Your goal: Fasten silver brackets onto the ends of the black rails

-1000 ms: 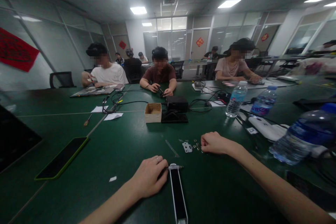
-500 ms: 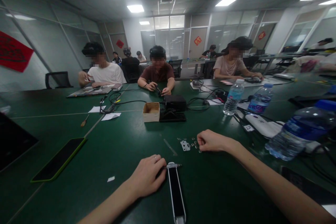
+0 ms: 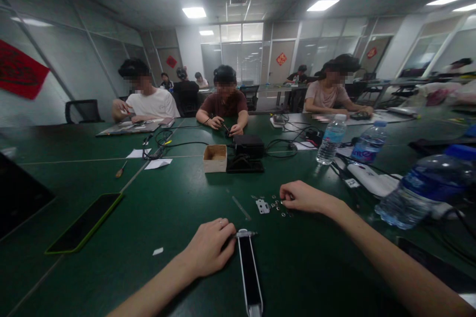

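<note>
My left hand (image 3: 211,248) rests on the green table with its fingers curled. Its fingertips touch the end of a small greyish, rod-like piece (image 3: 247,234), whose kind I cannot make out. That piece lies across the top of a long, narrow device (image 3: 250,272) with a white frame and black face. Further right, my right hand (image 3: 297,196) has thumb and fingers pinched together at the table. Whatever they hold is hidden. Several tiny metal pieces (image 3: 275,205) are scattered beside its fingertips. Left of them lies a flat plate with holes (image 3: 262,206).
A thin clear strip (image 3: 241,208) lies ahead of the device. Beyond stand an open box (image 3: 214,159) and a black object (image 3: 248,146). Water bottles (image 3: 424,188) and cables are at right, a phone (image 3: 85,223) at left. Several people sit across the table.
My right hand has shifted slightly up and away among the tiny metal pieces, uncovering some near its fingers. My left hand stays in place. The view has tilted a little.
</note>
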The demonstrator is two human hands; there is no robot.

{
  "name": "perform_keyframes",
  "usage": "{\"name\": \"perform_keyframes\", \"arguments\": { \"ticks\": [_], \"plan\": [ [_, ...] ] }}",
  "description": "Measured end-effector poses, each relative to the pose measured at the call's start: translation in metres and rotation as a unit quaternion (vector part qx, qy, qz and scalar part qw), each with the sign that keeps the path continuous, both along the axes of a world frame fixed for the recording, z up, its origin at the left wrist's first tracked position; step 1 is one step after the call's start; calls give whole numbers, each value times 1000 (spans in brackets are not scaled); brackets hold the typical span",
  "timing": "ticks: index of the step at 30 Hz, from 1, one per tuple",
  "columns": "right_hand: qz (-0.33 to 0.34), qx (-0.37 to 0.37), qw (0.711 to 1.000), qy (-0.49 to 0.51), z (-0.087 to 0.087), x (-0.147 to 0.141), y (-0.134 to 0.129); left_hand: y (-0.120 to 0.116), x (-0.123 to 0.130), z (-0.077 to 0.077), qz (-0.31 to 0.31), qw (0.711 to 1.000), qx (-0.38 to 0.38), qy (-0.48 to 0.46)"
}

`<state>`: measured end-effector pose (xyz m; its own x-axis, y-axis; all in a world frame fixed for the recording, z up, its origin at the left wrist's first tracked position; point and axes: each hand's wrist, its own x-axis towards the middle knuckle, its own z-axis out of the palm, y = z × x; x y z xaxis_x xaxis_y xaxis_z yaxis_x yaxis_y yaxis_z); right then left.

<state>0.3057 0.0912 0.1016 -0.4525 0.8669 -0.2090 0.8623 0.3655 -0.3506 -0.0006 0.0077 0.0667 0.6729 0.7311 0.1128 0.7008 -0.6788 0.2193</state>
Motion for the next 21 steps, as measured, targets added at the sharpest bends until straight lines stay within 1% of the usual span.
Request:
{"name": "perform_keyframes", "arguments": {
  "ticks": [3, 7, 12, 16, 21],
  "plan": [
    [-10, 9, 1000, -14, -5, 0, 2, -1, 0, 0, 1, 1000, 2, 0],
    [-32, -31, 999, -4, -10, -1, 5, -1, 0, 2, 2, 1000, -3, 1],
    [-55, -53, 997, -11, -12, -4, 5, -1, 1, 5, 4, 1000, -10, 6],
    [-64, -53, 996, -21, -11, -9, 4, -2, 2, 5, 6, 1000, -9, 8],
    [-57, -43, 997, -24, -5, -10, 2, -2, 2, 6, 11, 1000, -13, 8]
  ]
}}
